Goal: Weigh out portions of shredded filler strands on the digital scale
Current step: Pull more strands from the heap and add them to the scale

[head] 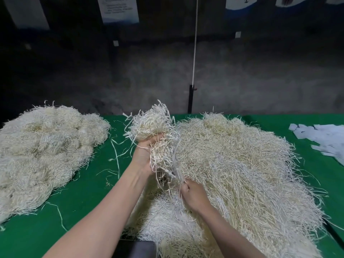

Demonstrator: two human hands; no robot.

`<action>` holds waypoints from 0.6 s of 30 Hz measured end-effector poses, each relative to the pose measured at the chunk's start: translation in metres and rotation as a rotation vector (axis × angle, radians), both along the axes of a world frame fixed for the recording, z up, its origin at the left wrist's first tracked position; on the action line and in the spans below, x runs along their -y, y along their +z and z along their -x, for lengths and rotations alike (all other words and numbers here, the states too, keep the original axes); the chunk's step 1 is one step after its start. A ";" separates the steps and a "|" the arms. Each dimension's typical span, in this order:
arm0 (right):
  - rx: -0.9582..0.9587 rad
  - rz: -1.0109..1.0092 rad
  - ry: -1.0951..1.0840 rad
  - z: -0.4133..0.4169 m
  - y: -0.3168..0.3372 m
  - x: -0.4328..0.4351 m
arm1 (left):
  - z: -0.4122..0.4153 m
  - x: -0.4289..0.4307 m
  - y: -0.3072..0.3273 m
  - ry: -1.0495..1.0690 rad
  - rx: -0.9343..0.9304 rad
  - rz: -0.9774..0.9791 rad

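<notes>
Presently a bunch of strands [152, 127] is gripped in the raised left hand [145, 155], its trailing ends pinched by the right hand [193, 196] below. A big heap [242, 164] lies right of both hands; weighing of this portion seems not yet done.

— What does the table hold?

— The table [87, 202] in front of me has a green top. On my left lies a broad heap of cream shredded filler strands [42, 151]. On my right a larger heap [242, 174] of the same strands spreads from the far edge to the near edge.

— And between them?

— Bare green, with a few loose strands [116, 159] scattered on it. At the far right, apart from the larger heap, lie flat white paper pieces [323, 140]. At the near edge a dark object [135, 248] sits partly under strands; I cannot tell what it is.
</notes>
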State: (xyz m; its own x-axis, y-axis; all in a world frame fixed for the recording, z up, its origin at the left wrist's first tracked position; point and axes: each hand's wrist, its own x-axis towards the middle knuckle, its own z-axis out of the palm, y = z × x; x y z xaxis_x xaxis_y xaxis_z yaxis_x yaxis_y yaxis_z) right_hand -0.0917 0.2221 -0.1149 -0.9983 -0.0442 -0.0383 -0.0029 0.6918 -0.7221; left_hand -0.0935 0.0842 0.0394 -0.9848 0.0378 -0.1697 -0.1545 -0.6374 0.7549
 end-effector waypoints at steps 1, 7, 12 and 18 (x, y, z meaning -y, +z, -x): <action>-0.016 -0.008 0.000 0.000 -0.001 -0.005 | -0.001 -0.001 0.000 0.003 -0.010 -0.001; -0.215 0.155 -0.048 0.008 0.028 -0.014 | 0.010 0.004 0.026 0.014 -0.063 0.076; -0.196 0.040 0.027 0.017 0.044 -0.010 | -0.003 -0.001 0.032 -0.066 -0.110 -0.026; 0.043 -0.206 0.047 0.002 -0.031 -0.037 | -0.002 -0.007 0.028 -0.009 -0.180 0.081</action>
State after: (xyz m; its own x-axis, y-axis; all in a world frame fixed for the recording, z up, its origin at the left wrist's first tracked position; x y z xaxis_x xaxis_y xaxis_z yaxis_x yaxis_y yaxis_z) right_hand -0.0937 0.2587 -0.1457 -0.9925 -0.0777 -0.0941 -0.0110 0.8247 -0.5654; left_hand -0.0910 0.0914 0.0677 -0.9992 0.0400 0.0068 -0.0174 -0.5730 0.8194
